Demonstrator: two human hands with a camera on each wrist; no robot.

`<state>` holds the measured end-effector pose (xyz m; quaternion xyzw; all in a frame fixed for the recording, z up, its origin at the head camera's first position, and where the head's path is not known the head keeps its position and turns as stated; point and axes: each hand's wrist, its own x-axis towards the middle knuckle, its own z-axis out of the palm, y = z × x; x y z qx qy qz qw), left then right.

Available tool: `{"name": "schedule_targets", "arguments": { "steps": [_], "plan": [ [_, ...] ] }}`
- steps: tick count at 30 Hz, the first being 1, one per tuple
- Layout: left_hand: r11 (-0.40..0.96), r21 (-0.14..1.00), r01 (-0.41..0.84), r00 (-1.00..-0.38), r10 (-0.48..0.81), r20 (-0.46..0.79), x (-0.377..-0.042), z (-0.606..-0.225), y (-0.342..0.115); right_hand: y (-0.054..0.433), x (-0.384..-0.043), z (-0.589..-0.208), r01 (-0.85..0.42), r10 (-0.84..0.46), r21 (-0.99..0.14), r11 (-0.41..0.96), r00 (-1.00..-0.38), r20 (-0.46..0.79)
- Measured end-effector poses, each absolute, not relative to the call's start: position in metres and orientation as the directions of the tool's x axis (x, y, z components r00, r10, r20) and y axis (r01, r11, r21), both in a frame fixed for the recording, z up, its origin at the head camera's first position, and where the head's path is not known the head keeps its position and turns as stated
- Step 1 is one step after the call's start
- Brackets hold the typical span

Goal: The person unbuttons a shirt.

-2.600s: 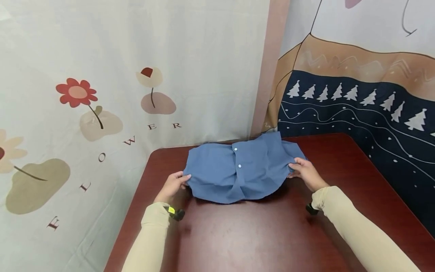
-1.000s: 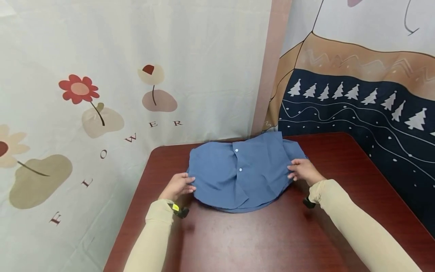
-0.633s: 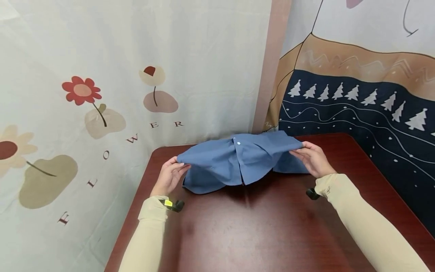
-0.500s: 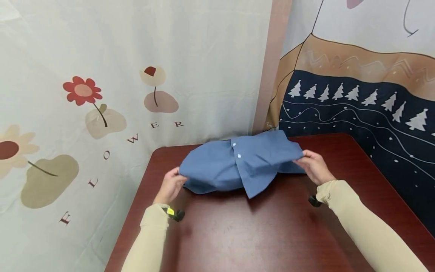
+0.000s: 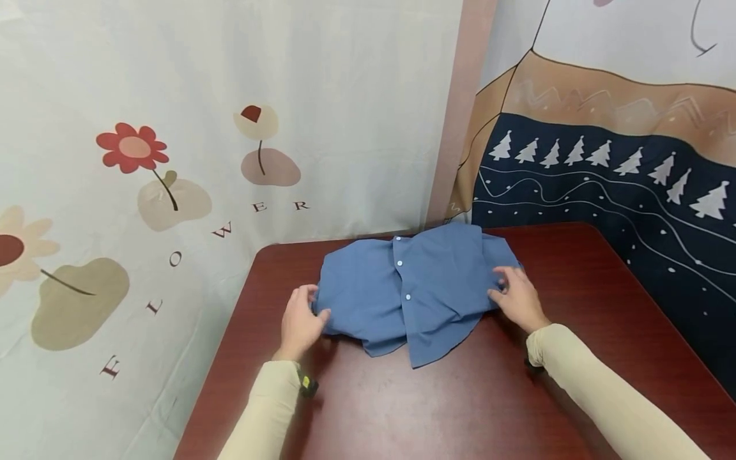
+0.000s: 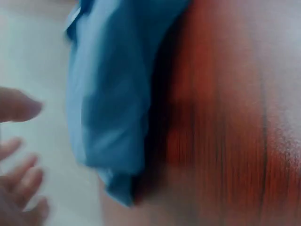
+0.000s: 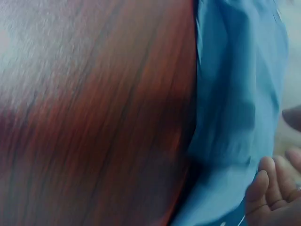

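Blue cloth, one buttoned garment (image 5: 356, 287), lies between my left hand (image 5: 300, 326), thumb spread from the fingers, and my right hand (image 5: 519, 300), thumb and curved fingers parted, both loose; I cannot tell whether either touches fabric. The garment is creased, with an uneven hem and three round white buttons (image 5: 408, 297), on one glossy red-brown, wood-grained table (image 5: 414, 409), near its far edge.

A: Left arm?
B: Left arm (image 5: 267, 409), one: pale-sleeved to the wrist, extended forward. Left hand (image 5: 301, 322): left fingers (image 6: 30, 186) loosely bent, thumb apart from them.
A: Right arm?
B: Right arm (image 5: 609, 393), one: matching sleeve, slanting inward. Right hand (image 5: 517, 299): right fingers (image 7: 258, 188) loosely curved, thumb likewise separate.
A: Spacing?
B: Hands well apart, both thumbs on the inner side.
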<state>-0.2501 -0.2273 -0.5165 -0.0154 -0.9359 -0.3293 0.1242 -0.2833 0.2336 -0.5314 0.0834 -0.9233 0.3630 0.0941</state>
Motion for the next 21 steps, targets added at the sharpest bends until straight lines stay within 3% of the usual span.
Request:
{"name": "schedule_targets", "arguments": {
  "steps": [3, 6, 8, 14, 17, 21],
  "plan": [
    [0.855, 0.415, 0.312, -0.922, 0.166, 0.35, -0.25, -0.515, -0.204, 0.214, -0.283, -0.533, -0.405, -0.264, -0.492, 0.77, -0.906, 0.332],
    [0.849, 0.26, 0.46, -0.876, 0.386, 0.29, -0.25, -0.522, -0.179, 0.197, -0.282, -0.539, -0.538, -0.446, -0.342, 0.771, -0.838, 0.314],
    [0.842, 0.187, 0.506, -0.857, 0.466, 0.22, -0.25, -0.527, -0.163, 0.19, -0.283, -0.545, -0.589, -0.527, -0.263, 0.765, -0.805, 0.272],
    [0.854, -0.02, 0.521, -0.848, 0.52, 0.099, -0.251, -0.533, -0.141, 0.176, -0.291, -0.552, -0.635, -0.6, -0.121, 0.763, -0.765, 0.234],
    [0.847, -0.063, 0.527, -0.838, 0.531, 0.128, -0.257, -0.534, -0.137, 0.172, -0.297, -0.549, -0.649, -0.61, -0.085, 0.756, -0.746, 0.268],
    [0.859, -0.055, 0.509, -0.822, 0.504, 0.264, -0.27, -0.528, -0.134, 0.167, -0.306, -0.536, -0.635, -0.568, -0.141, 0.76, -0.753, 0.332]
  ]
}}
